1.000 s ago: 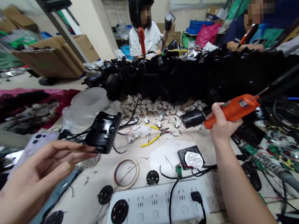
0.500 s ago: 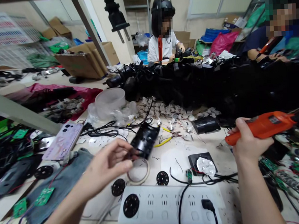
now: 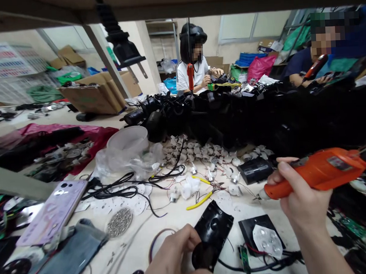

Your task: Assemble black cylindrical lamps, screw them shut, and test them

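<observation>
My left hand (image 3: 179,256) comes up from the bottom edge, its fingers and thumb closed on a black plastic housing half (image 3: 219,226) with its hollow side up. A dark round piece (image 3: 202,255) shows at the near end of that shell, by my thumb; I cannot tell whether it is attached. On the right, my right hand (image 3: 304,200) grips an orange electric screwdriver (image 3: 333,169). Its tip points left, just above the table and apart from the shell. Yellow-handled cutters (image 3: 200,199) lie beyond the shell.
A pile of screws (image 3: 120,221), a phone (image 3: 57,213) and a grey cloth (image 3: 67,255) lie left. Right of the shell sits a black square part with a clear plate (image 3: 268,240). Small white motors (image 3: 195,150) and a black heap (image 3: 230,110) fill the back. A plug (image 3: 121,42) hangs overhead.
The view has tilted up, so the table appears lower. My left hand has brought the housing half nearer and rightward, below the cutters. My right hand still holds the screwdriver, its tip slightly further left.
</observation>
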`<state>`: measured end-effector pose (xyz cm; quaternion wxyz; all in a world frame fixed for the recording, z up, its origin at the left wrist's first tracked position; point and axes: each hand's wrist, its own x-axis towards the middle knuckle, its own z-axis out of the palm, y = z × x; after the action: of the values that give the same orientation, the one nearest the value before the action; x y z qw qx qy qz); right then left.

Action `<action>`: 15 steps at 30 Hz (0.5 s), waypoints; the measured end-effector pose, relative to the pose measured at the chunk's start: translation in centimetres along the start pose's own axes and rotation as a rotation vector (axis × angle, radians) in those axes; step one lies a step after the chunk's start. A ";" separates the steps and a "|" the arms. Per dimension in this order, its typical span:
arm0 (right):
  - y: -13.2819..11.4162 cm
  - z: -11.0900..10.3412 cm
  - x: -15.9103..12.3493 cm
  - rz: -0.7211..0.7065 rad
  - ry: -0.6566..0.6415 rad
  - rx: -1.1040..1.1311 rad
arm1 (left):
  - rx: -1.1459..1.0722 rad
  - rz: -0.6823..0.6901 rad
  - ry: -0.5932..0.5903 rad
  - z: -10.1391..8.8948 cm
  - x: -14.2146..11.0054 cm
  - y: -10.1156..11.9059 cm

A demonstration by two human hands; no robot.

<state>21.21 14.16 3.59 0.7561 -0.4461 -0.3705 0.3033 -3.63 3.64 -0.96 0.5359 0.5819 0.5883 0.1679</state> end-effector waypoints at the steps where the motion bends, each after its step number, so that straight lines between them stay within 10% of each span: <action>1: 0.1 0.7 -0.3 0.036 -0.007 0.041 | -0.012 0.007 -0.009 -0.3 0.1 -0.1; 15: 5.4 15.0 -7.5 0.333 -0.411 0.137 | 0.211 0.173 0.386 -6.3 2.9 -1.5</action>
<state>3.95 17.25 1.48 0.6331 -0.3779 -0.4163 0.5321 -8.86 8.40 -1.12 0.3336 0.6398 0.6421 0.2589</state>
